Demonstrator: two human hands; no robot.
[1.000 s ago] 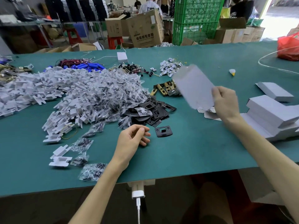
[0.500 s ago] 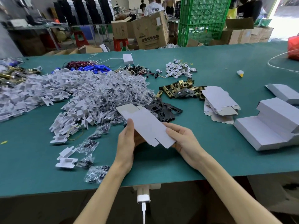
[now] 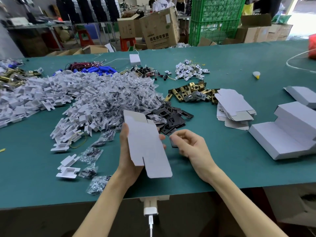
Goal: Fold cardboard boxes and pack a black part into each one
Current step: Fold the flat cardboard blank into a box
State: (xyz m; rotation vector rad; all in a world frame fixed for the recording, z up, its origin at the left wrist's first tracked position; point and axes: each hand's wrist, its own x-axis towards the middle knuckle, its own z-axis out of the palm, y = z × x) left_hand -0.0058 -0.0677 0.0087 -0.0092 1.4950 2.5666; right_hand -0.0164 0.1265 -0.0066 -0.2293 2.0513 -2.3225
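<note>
A flat, matte white cardboard blank [image 3: 147,146] with cut flaps is gripped by the left hand [image 3: 125,156] over the near part of the green table [image 3: 222,168]; the right hand [image 3: 191,146] is curled just beside it, fingertips at a thin black part [image 3: 173,144], though a grip cannot be told; glossy black plates [image 3: 172,117] are heaped just beyond; folded white boxes [image 3: 290,130] are stacked at the right.

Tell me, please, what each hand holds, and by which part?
Left hand grips the flat box blank across its middle, by both long edges. Right hand: cannot tell.
</note>
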